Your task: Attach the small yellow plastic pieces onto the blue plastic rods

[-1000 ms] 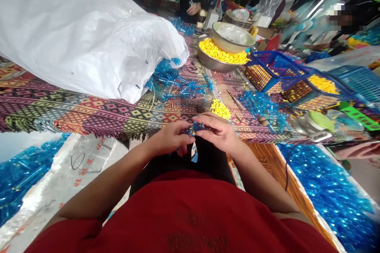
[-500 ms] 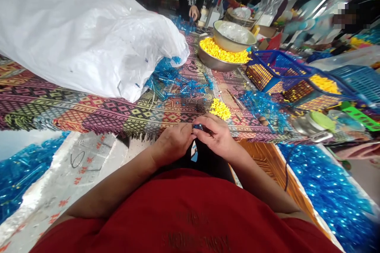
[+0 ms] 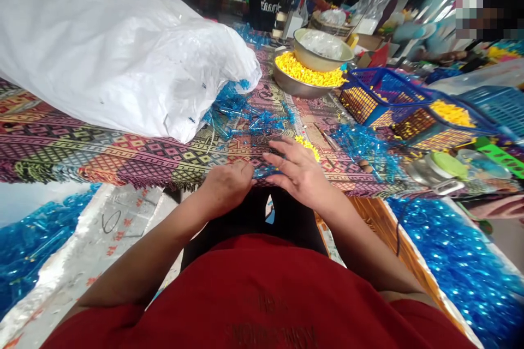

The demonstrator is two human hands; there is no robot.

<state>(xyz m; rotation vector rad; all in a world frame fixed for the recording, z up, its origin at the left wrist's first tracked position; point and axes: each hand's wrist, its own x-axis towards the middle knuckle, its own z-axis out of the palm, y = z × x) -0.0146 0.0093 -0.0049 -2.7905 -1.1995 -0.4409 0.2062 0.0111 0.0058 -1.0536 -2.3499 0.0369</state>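
Note:
Near the cloth's front edge, my left hand (image 3: 230, 188) has its fingers closed on one end of a clear blue plastic piece (image 3: 264, 172), whose exact kind I cannot make out. To its right, my right hand (image 3: 301, 177) hovers with the fingers spread, beside the other end of the piece. Just beyond those fingertips lies a small heap of yellow plastic pieces (image 3: 310, 148), partly hidden by the hand. Farther back, loose clear blue pieces (image 3: 262, 121) spill from the mouth of a big white sack (image 3: 164, 71).
A metal basin (image 3: 286, 84) of yellow bits carries a cream bowl (image 3: 303, 49). Blue baskets (image 3: 385, 101), more blue pieces (image 3: 364, 144) and a scale (image 3: 429, 172) lie right. Blue-filled boxes (image 3: 458, 267) flank my legs. Another person (image 3: 266, 0) is across the table.
My hands have moved apart. The right fingers have spread off the blue piece, while the left hand has shifted slightly left. The blue piece now shows lengthwise between them.

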